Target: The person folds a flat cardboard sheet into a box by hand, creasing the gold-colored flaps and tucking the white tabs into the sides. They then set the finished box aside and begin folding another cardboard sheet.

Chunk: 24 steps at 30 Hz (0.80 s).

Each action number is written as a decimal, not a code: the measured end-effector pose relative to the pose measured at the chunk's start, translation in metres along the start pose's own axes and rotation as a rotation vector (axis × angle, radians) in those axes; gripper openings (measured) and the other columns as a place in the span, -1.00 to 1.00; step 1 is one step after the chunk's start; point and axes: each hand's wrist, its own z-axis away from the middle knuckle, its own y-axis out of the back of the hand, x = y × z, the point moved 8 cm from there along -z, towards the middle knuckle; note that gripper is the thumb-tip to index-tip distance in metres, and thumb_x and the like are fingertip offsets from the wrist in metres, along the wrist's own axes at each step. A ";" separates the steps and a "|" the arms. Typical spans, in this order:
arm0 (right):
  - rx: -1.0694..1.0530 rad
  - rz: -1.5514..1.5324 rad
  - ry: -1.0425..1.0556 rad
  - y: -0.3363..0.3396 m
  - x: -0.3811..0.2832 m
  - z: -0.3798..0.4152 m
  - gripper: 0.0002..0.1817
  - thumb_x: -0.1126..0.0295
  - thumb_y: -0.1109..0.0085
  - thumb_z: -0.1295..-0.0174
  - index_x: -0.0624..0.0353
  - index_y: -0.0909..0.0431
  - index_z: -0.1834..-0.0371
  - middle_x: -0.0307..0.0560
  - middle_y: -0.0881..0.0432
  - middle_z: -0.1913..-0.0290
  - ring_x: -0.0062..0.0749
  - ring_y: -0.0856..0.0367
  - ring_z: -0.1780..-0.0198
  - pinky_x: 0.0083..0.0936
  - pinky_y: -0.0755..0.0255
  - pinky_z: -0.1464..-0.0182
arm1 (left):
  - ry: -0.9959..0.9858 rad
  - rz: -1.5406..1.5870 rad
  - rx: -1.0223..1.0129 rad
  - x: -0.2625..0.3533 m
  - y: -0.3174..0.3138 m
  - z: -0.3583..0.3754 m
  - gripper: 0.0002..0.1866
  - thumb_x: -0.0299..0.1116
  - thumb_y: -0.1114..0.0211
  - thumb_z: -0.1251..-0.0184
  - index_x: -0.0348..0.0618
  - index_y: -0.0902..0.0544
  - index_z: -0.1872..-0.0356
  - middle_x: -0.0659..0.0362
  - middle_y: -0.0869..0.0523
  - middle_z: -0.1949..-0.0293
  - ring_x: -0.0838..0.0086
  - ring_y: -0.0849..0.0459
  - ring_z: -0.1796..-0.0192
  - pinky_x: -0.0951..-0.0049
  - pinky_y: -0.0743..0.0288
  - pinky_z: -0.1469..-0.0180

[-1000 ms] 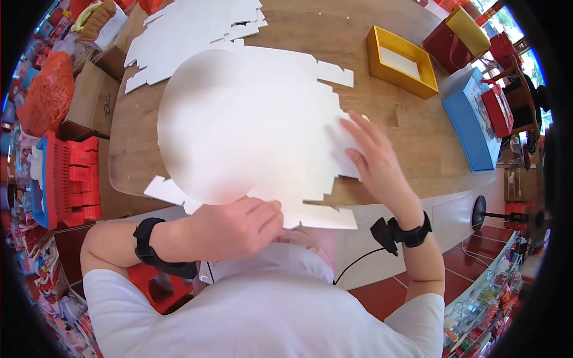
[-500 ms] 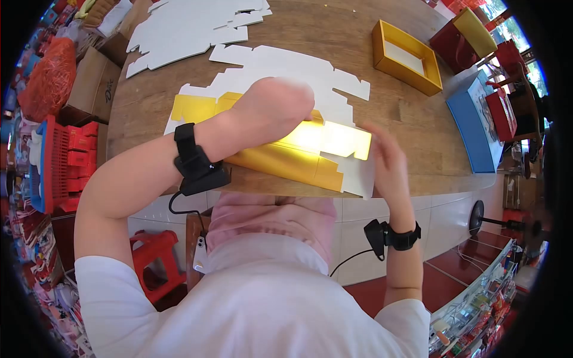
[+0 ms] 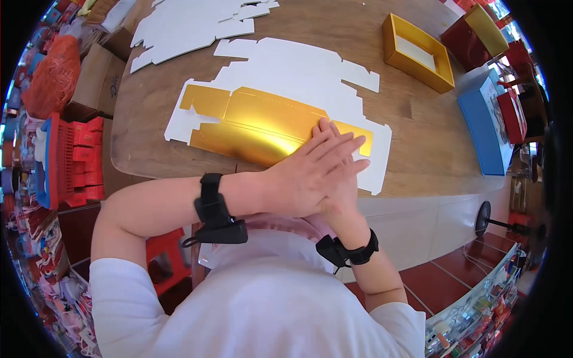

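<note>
- The gold card [image 3: 256, 119] lies shiny side up on the big white card [image 3: 298, 62], on the side near you. You can see white bits stick out at both ends. I can't tell if the gold and the white are one folded piece.
- Half a second ago, your hands were apart: one was bunched up over the middle of the gold, one was off by the right end. Now both are together there.
- Your left hand [image 3: 298, 182] lies flat across the top. Its fingers [image 3: 352, 145] are spread wide and grip nothing.
- Your right hand [image 3: 341, 194] is under it. Two fingertips poke out on the gold, but the rest is hidden, so I can't tell if it pinches anything.
- To me, this means your push is all in one spot, and the gold looks quite flat now. Its left end has no hand on it.
- All this sits on the brown wood table [image 3: 430, 137], close to your edge.
- Farther off, to the left, there is a pile of white cards [image 3: 191, 30].
- To the right is a yellow box [image 3: 412, 70] with no lid. Past it are a dark red box [image 3: 465, 45] and a blue box [image 3: 480, 128].
</note>
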 end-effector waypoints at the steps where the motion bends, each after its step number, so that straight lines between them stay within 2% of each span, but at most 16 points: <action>1: -0.003 0.000 0.002 0.000 0.000 -0.001 -0.45 0.45 -0.14 -0.25 0.41 -0.40 -0.32 0.20 -0.34 -0.44 0.08 -0.25 -0.50 -0.09 -0.19 -0.49 | 0.003 0.001 0.002 -0.005 -0.002 0.004 -0.20 0.05 -0.28 -0.29 -0.26 -0.33 -0.43 -0.13 -0.16 -0.54 -0.11 -0.18 -0.53 -0.07 -0.08 -0.53; 3: -0.006 -0.041 0.022 0.001 0.001 -0.004 -0.45 0.46 -0.13 -0.27 0.41 -0.38 -0.34 0.19 -0.32 -0.47 0.04 -0.22 -0.53 -0.12 -0.16 -0.51 | 0.089 0.074 0.026 -0.029 -0.002 0.018 -0.06 0.28 -0.15 -0.35 -0.23 -0.19 -0.52 -0.13 -0.02 -0.59 -0.13 0.02 -0.60 -0.12 0.10 -0.58; 4: -0.010 -0.061 0.028 0.002 0.000 -0.004 -0.45 0.46 -0.12 -0.27 0.40 -0.38 -0.35 0.19 -0.31 -0.48 0.02 -0.21 -0.55 -0.13 -0.15 -0.52 | 0.088 0.081 0.024 -0.032 0.003 0.024 -0.06 0.28 -0.15 -0.35 -0.23 -0.19 -0.52 -0.13 -0.02 -0.59 -0.13 0.02 -0.60 -0.12 0.10 -0.58; 6: -0.025 -0.042 0.002 0.002 0.000 -0.005 -0.46 0.47 -0.10 -0.30 0.41 -0.37 -0.36 0.19 -0.32 -0.47 0.01 -0.22 -0.54 -0.14 -0.16 -0.52 | 0.177 -0.061 -0.026 -0.046 0.015 0.043 -0.06 0.36 -0.02 -0.40 -0.20 -0.15 -0.54 -0.13 -0.01 -0.59 -0.13 0.06 -0.61 -0.08 0.10 -0.59; 11: -0.036 -0.029 -0.039 0.004 0.001 -0.005 -0.50 0.47 -0.05 -0.36 0.43 -0.37 -0.35 0.20 -0.33 -0.47 0.00 -0.24 -0.53 -0.15 -0.18 -0.51 | 0.307 -0.185 -0.006 -0.080 0.063 0.096 -0.08 0.32 -0.01 -0.44 -0.21 -0.13 -0.55 -0.13 0.02 -0.60 -0.11 0.10 -0.63 -0.04 0.11 -0.59; 13: -0.033 -0.048 -0.026 0.005 0.000 -0.005 -0.47 0.50 -0.08 -0.33 0.42 -0.34 -0.38 0.20 -0.31 -0.47 0.03 -0.25 -0.52 -0.13 -0.18 -0.50 | 0.410 -0.275 -0.031 -0.091 0.076 0.112 -0.14 0.18 -0.16 -0.42 -0.18 -0.14 -0.54 -0.13 0.03 -0.60 -0.10 0.13 -0.63 -0.05 0.12 -0.60; 17: -0.033 -0.145 -0.038 0.013 0.007 -0.006 -0.42 0.49 -0.14 -0.31 0.37 -0.30 -0.41 0.19 -0.29 -0.49 0.06 -0.24 -0.52 -0.15 -0.18 -0.50 | 0.511 -0.231 -0.018 -0.102 0.085 0.113 -0.19 0.15 -0.07 -0.50 -0.15 -0.11 -0.56 -0.05 0.03 -0.62 -0.04 0.17 -0.66 -0.03 0.15 -0.60; 19: 0.142 -0.363 -0.133 0.036 0.023 -0.010 -0.35 0.43 -0.25 -0.28 0.30 -0.29 -0.43 0.17 -0.28 -0.49 0.08 -0.24 -0.51 -0.08 -0.12 -0.52 | 0.485 -0.410 0.141 -0.097 0.113 0.097 -0.38 -0.06 -0.23 -0.46 -0.14 -0.37 -0.43 0.03 -0.44 -0.40 0.06 -0.32 -0.49 -0.02 0.11 -0.60; 20: 0.141 -0.356 -0.139 0.043 0.027 -0.015 -0.35 0.43 -0.25 -0.28 0.30 -0.29 -0.43 0.17 -0.28 -0.49 0.08 -0.24 -0.51 -0.08 -0.12 -0.52 | 0.481 -0.402 0.140 -0.095 0.124 0.088 -0.38 -0.06 -0.23 -0.46 -0.14 -0.37 -0.43 0.03 -0.44 -0.40 0.06 -0.32 -0.49 -0.02 0.11 -0.60; 22: 0.189 -0.130 -0.036 0.064 0.025 -0.029 -0.29 0.32 -0.34 -0.25 0.25 -0.28 -0.45 0.14 -0.34 -0.44 0.09 -0.22 -0.51 0.01 -0.01 -0.53 | 0.611 -0.256 0.052 -0.101 0.136 0.080 -0.65 -0.28 -0.37 -0.33 -0.16 -0.62 -0.08 0.19 -0.70 0.08 0.29 -0.63 -0.04 -0.01 0.02 -0.59; 23: 0.238 -0.064 0.007 0.073 0.022 -0.035 -0.45 0.32 -0.40 -0.19 0.18 -0.48 -0.25 0.01 -0.59 -0.16 -0.07 -0.44 -0.34 -0.01 -0.07 -0.45 | 0.444 -0.256 0.265 -0.084 0.147 0.071 -0.84 -0.39 -0.43 -0.23 -0.16 -0.63 0.25 0.28 -0.64 0.36 0.42 -0.56 0.30 -0.01 -0.09 -0.54; 24: 0.239 -0.060 0.005 0.080 0.022 -0.037 -0.45 0.32 -0.40 -0.19 0.18 -0.48 -0.25 0.01 -0.59 -0.16 -0.07 -0.44 -0.34 -0.01 -0.07 -0.45 | 0.440 -0.254 0.265 -0.077 0.149 0.071 -0.84 -0.39 -0.43 -0.23 -0.16 -0.63 0.25 0.28 -0.64 0.36 0.42 -0.56 0.30 -0.01 -0.09 -0.54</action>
